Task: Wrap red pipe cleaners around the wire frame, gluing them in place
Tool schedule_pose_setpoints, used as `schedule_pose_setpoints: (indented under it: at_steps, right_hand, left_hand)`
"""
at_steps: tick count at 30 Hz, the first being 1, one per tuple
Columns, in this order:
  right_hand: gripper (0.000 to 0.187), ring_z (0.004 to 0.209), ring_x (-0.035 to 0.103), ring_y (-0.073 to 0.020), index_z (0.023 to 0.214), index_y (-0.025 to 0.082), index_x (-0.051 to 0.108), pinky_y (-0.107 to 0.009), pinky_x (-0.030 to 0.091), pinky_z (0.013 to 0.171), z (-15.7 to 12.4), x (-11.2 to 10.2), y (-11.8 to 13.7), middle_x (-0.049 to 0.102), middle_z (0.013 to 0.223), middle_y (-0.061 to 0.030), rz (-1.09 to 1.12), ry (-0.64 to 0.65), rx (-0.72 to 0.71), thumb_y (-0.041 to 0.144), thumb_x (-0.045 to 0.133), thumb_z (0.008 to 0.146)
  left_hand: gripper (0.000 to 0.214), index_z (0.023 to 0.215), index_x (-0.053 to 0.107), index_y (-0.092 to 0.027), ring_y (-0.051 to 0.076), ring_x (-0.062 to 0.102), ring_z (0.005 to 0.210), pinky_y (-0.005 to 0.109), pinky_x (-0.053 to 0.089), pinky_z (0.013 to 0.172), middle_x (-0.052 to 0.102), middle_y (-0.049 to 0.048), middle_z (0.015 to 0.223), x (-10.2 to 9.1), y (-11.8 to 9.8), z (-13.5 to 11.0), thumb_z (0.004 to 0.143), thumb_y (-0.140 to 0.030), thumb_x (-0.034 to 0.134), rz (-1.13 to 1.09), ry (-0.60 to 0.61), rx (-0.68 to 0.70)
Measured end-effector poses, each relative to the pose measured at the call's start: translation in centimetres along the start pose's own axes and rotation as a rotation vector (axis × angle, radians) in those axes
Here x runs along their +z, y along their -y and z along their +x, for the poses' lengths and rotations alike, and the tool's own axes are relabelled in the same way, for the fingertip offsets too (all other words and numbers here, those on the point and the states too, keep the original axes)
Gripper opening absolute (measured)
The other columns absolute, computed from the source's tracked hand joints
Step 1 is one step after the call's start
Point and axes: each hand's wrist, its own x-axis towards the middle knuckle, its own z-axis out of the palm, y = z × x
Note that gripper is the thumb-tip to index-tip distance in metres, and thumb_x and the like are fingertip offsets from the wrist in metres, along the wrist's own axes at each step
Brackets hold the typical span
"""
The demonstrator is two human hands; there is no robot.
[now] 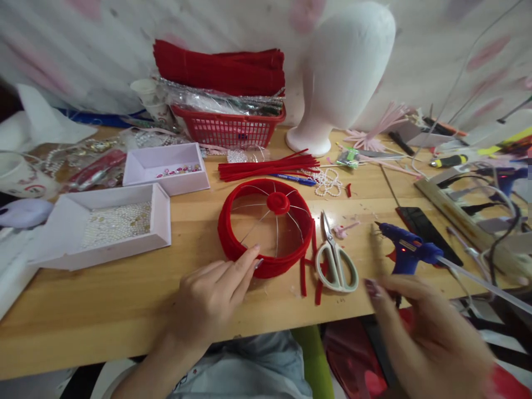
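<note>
A red fuzzy ring with wire spokes (266, 269) lies on the table, its spokes meeting at a small red coiled disc (278, 203). My left hand (214, 288) grips the ring's near rim, index and middle fingers over the edge, thumb hidden. My right hand (428, 338) is blurred at the lower right, just in front of the blue hot glue gun (405, 249). It overlaps the bottom of the gun's handle; whether it touches the gun I cannot tell. Between ring and gun lie light-handled scissors (337, 266), with cut red strips (303, 277) beside them.
Two white boxes hold pearl beads (120, 221) and pink gems (178, 170). Red pipe cleaners (268, 166) and a blue pen (294, 179) lie behind the ring. Farther back stand a red basket (233, 130) and a white mannequin head (349, 66). A black phone (430, 233) and cords lie right.
</note>
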Motion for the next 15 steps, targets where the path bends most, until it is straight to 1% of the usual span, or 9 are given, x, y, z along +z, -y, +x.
schedule_pose_setpoints:
  at_steps: [2,3,5,6,8,10,12,15]
  right_hand:
    - [0.016,0.089,0.064,-0.0208,0.103,0.026,0.068,-0.034,0.048,0.081,1.4,3.4,1.7,0.067,0.096,-0.0033,0.061,0.07,-0.179,0.017,0.069,0.091]
    - [0.021,0.093,0.064,-0.0213,0.107,0.026,0.068,-0.035,0.049,0.084,1.9,4.8,2.3,0.067,0.1,-0.004,0.098,0.067,-0.236,0.015,0.069,0.09]
    - [0.031,0.107,0.062,-0.0239,0.115,0.028,0.067,-0.039,0.05,0.093,2.3,6.9,2.9,0.063,0.113,-0.0061,0.15,0.03,-0.261,0.014,0.07,0.087]
    - [0.036,0.115,0.06,-0.0258,0.12,0.029,0.066,-0.042,0.049,0.098,2.3,7.6,2.9,0.06,0.121,-0.0074,0.169,0.015,-0.247,0.014,0.07,0.087]
    - [0.046,0.134,0.049,-0.0297,0.131,0.029,0.061,-0.047,0.045,0.108,2.1,8.6,2.7,0.052,0.138,-0.0099,0.185,0.041,-0.204,0.017,0.069,0.088]
    - [0.052,0.143,0.041,-0.0316,0.14,0.027,0.054,-0.052,0.039,0.115,2.1,9.1,2.3,0.045,0.149,-0.0113,0.202,0.111,-0.189,0.019,0.065,0.09]
    - [0.056,0.143,0.042,-0.0317,0.144,0.026,0.05,-0.055,0.036,0.117,2.2,9.4,1.9,0.049,0.149,-0.0118,0.236,0.165,-0.223,0.017,0.063,0.09]
    - [0.066,0.134,0.049,-0.0314,0.149,0.024,0.045,-0.055,0.039,0.114,2.5,9.8,1.4,0.06,0.136,-0.0116,0.284,0.195,-0.304,0.013,0.064,0.087]
  left_hand:
    - [0.024,0.125,0.068,-0.014,0.011,0.068,0.055,0.027,0.047,0.058,0.079,0.0002,0.077,-0.1,-0.1,0.1,0.104,-0.015,0.058,-0.006,0.013,-0.006]
    - [0.024,0.125,0.068,-0.013,0.011,0.068,0.055,0.027,0.047,0.058,0.079,0.0003,0.076,-0.1,-0.2,0.1,0.104,-0.015,0.058,-0.009,0.019,-0.011]
    - [0.024,0.124,0.068,-0.012,0.011,0.066,0.053,0.028,0.046,0.057,0.077,-0.0005,0.073,-0.2,-0.3,0.2,0.104,-0.015,0.057,-0.015,0.028,-0.024]
    - [0.024,0.125,0.068,-0.012,0.011,0.065,0.052,0.028,0.045,0.057,0.076,-0.0013,0.071,-0.3,-0.4,0.2,0.104,-0.014,0.057,-0.018,0.031,-0.031]
    - [0.023,0.125,0.068,-0.012,0.01,0.063,0.051,0.028,0.044,0.056,0.073,-0.0028,0.068,-0.3,-0.6,0.3,0.104,-0.015,0.058,-0.026,0.029,-0.05]
    - [0.023,0.125,0.068,-0.012,0.01,0.064,0.053,0.027,0.045,0.058,0.075,-0.0026,0.071,-0.3,-0.7,0.3,0.104,-0.015,0.058,-0.046,0.029,-0.067]
    - [0.023,0.124,0.067,-0.012,0.009,0.066,0.055,0.026,0.046,0.06,0.077,-0.0013,0.076,-0.2,-0.8,0.3,0.104,-0.015,0.058,-0.063,0.031,-0.082]
    - [0.022,0.124,0.068,-0.012,0.009,0.066,0.055,0.026,0.047,0.06,0.078,-0.0013,0.076,0.0,-0.9,0.3,0.105,-0.016,0.057,-0.064,0.027,-0.114]
